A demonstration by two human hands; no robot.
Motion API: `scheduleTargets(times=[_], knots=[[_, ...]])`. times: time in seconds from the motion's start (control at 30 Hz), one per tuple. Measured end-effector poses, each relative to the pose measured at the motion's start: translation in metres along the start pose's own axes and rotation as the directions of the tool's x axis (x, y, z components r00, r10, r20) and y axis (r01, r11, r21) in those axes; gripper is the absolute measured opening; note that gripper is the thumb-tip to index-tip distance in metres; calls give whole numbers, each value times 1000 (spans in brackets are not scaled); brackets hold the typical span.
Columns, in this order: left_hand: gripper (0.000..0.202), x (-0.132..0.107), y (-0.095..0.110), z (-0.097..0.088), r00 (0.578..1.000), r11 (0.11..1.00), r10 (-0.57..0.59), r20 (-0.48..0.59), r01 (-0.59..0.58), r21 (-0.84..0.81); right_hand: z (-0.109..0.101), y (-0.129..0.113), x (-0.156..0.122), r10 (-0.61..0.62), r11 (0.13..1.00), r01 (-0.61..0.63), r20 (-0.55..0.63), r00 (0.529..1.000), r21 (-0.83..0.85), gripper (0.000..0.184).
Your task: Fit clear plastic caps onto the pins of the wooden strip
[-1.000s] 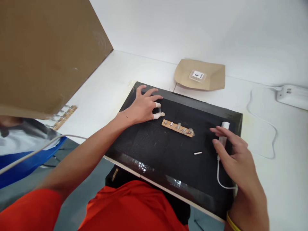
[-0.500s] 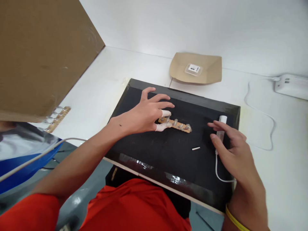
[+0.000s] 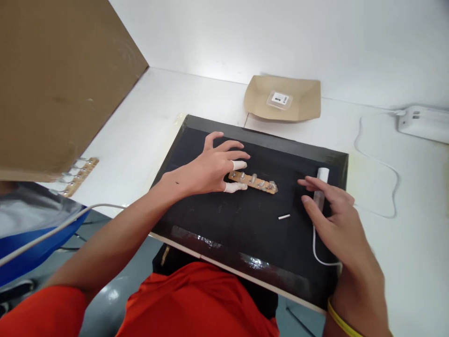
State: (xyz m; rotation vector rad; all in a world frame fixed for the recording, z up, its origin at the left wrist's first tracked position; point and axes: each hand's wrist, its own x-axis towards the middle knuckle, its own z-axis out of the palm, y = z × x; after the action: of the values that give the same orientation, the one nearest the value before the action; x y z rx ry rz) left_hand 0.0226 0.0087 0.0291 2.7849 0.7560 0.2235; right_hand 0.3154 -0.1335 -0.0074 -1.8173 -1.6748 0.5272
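A narrow tan circuit strip with several small metal parts lies on a black mat. My left hand rests beside its left end, fingers spread. White finger cots cover the thumb and forefinger, and both touch the strip's end. My right hand lies over a white pen-shaped tool with a thin white cord. Its fingers are loosely stretched over the tool, not wrapped round it. A small white stick lies on the mat between the hands.
A brown paper tray holding a small labelled packet stands behind the mat. A white power adapter with its cable sits at the far right. A cardboard panel rises at the left, with another tan strip below it.
My left hand moved right from the bare mat to the strip's left end and now touches it. The right hand stays over the white tool.
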Motion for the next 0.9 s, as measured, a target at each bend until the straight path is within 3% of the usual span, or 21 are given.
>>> scheduleTargets(times=[0.13,0.27,0.5,0.7,0.9], knots=[[33,-2,-1,-3,1000,1000,-6,-7,6,-4,0,0,0,-2,1000,2,2,1000,0,38],[29,-3,-2,-4,1000,1000,0,-4,0,-8,0,1,0,-12,1000,12,-5,1000,0,39],[38,-1,1,6,1000,1000,-4,-26,4,23,2,2,-1,-16,1000,16,-14,1000,-10,38],[27,0,4,17,996,997,-23,-83,29,75,2,4,-1,-20,1000,19,-2,1000,-19,38],[20,-1,6,17,995,996,-22,-96,31,85,1,4,0,-20,1000,20,8,1000,-17,37]])
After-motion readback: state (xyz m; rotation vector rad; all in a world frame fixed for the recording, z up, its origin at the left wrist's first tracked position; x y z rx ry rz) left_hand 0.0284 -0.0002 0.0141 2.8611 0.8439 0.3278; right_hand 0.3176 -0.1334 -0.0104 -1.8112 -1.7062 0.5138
